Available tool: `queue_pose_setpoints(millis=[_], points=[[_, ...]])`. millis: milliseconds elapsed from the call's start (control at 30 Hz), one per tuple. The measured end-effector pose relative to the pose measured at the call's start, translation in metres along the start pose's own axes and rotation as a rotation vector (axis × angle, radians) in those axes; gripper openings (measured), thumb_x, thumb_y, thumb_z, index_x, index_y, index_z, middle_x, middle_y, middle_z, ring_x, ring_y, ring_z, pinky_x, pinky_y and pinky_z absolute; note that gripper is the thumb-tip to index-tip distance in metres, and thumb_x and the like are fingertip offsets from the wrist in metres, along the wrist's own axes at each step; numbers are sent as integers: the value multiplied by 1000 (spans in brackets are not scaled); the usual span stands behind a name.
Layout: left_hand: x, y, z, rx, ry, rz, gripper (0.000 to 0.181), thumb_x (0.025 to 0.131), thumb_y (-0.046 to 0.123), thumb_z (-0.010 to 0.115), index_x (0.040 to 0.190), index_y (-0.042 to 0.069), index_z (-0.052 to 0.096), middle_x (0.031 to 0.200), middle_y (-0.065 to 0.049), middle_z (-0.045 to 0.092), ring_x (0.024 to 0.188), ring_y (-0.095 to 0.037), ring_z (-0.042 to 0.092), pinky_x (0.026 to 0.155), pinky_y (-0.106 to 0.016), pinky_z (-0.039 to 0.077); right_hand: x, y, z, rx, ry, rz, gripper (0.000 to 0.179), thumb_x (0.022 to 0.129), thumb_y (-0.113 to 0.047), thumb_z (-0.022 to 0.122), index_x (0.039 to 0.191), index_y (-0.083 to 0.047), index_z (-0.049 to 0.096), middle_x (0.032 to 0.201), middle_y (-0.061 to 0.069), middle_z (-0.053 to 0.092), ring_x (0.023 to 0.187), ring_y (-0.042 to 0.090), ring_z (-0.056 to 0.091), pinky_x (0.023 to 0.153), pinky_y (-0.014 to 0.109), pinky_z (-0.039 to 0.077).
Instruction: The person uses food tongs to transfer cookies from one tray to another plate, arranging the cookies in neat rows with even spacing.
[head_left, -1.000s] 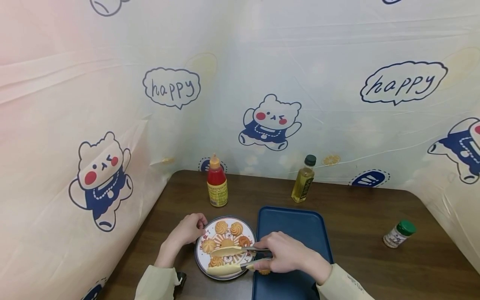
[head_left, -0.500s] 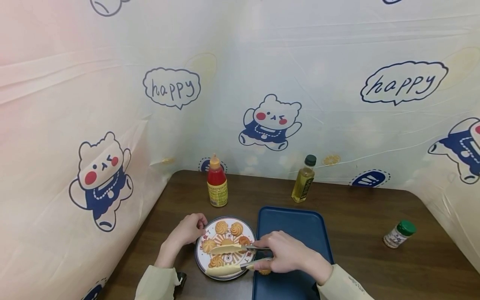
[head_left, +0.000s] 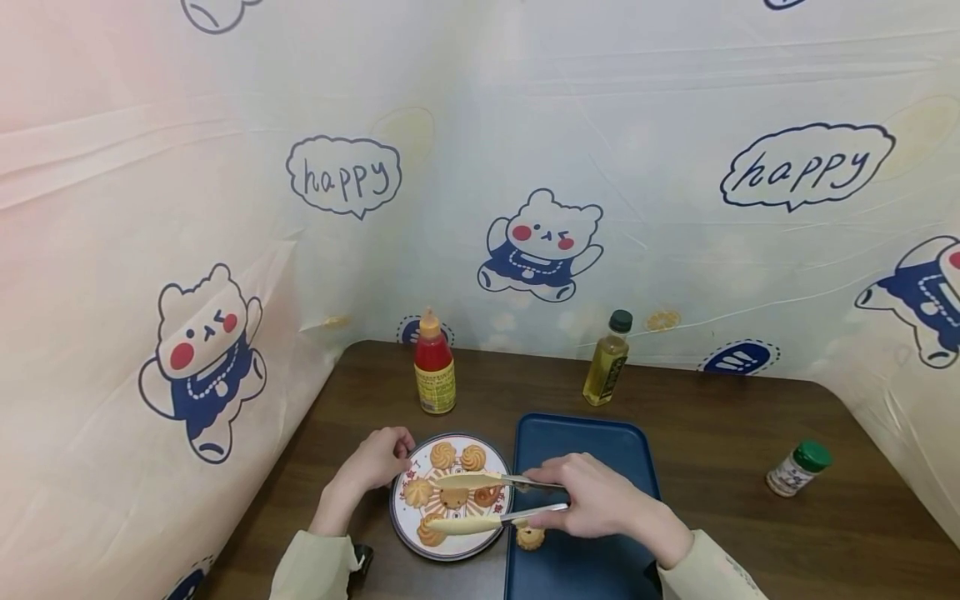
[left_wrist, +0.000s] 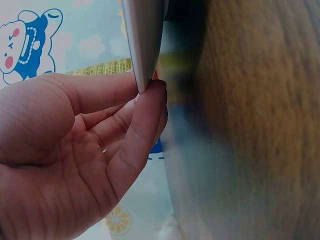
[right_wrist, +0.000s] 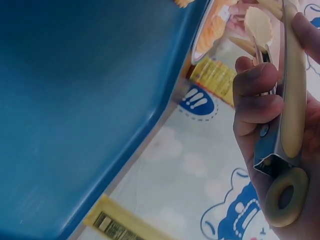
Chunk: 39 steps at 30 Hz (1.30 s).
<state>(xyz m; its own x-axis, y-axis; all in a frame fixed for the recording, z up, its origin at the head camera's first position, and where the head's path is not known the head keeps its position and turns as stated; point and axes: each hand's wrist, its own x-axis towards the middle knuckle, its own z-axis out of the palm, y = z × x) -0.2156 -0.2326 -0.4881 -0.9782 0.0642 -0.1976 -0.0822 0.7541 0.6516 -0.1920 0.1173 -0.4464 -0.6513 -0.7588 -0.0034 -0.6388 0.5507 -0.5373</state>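
My left hand (head_left: 378, 460) pinches the left rim of a round patterned plate (head_left: 408, 523); in the left wrist view, thumb and fingers meet at the edge of the plate (left_wrist: 142, 40). Several golden cookies (head_left: 442, 454) lie on the plate, among them piped swirls, a bear-face cookie (head_left: 453, 497) and a pretzel-like one (head_left: 486, 497). My right hand (head_left: 592, 497) grips a pair of metal tongs (head_left: 480, 523) with cream tips and handles. Their arms stand apart over the plate, with no cookie visibly clamped. One round cookie (head_left: 530, 537) sits on the blue tray (head_left: 585, 437), below my right hand.
Behind the plate stands a red squeeze bottle (head_left: 435, 375) with a yellow label. An oil bottle (head_left: 607, 358) is behind the tray. A green-capped spice jar (head_left: 798, 468) stands at the right of the wooden table (head_left: 720, 433). A printed curtain (head_left: 675, 250) hangs around it.
My right hand has moved right and a little away with the tongs, uncovering more of the bear-face cookie and the tray's cookie. The lower left cookie shifted slightly. My left hand stayed put.
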Motion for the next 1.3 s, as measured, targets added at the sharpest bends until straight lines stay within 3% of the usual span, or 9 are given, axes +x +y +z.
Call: queue_pose_setpoints(millis=[533, 933, 1300], points=[[-1, 3, -1, 10, -5, -16, 17, 87, -2, 71, 101, 2, 63, 80, -7, 54, 63, -19, 54, 53, -31, 49, -46, 23, -17, 23, 82, 16, 58, 89, -51, 71, 130, -9, 66, 92, -15, 61, 58, -1, 50, 50, 20, 44], [0, 1, -1, 5, -3, -17, 17, 88, -3, 71, 101, 2, 63, 80, -7, 54, 65, -20, 54, 54, -32, 49, -82, 39, -17, 58, 65, 74, 58, 89, -50, 71, 130, -9, 65, 90, -10, 61, 58, -1, 48, 50, 21, 43], [2, -1, 1, 7, 2, -3, 16, 87, -2, 71, 100, 3, 63, 79, -7, 53, 62, -19, 54, 52, -32, 49, -102, 51, -10, 81, 27, 135, 60, 88, -51, 70, 129, -8, 66, 98, -9, 65, 61, 0, 51, 52, 21, 44]])
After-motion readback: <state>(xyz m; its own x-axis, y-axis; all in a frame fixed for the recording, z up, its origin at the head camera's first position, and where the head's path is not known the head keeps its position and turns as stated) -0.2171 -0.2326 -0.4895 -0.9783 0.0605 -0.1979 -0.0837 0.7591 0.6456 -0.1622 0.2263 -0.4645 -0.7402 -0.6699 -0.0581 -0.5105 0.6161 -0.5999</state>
